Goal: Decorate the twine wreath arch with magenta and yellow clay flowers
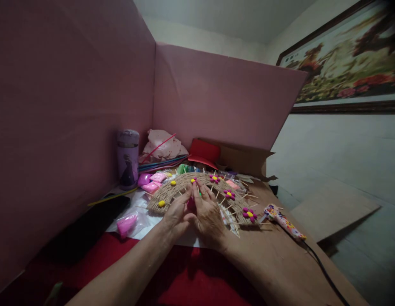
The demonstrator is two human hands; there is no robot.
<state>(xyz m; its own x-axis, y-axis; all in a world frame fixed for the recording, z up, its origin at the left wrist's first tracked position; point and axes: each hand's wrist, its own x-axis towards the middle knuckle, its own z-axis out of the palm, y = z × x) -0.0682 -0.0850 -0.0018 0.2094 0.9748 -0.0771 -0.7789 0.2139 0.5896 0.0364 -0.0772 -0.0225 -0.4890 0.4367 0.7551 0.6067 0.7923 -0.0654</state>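
Observation:
A curved arch of twine woven over thin sticks (181, 180) lies in front of me. Magenta clay flowers with yellow centres (229, 194) decorate its right part, and bare yellow clay ovals (161, 204) sit on its left. My left hand (179, 212) and my right hand (207, 214) are close together at the inner edge, fingers closed. A lump of magenta clay (191, 205) shows between them, against my left fingers. My right fingertips are at a partly formed flower (193, 180) with a bit of magenta beside its yellow centre. Whatever they pinch is hidden.
Clay packets (151, 186) and a bagged pink lump (127, 224) lie to the left, near a purple tumbler (127, 159). A corded, flower-patterned glue gun (285, 222) rests at right on the brown board (267, 246). Pink panels (223, 97) stand behind and left.

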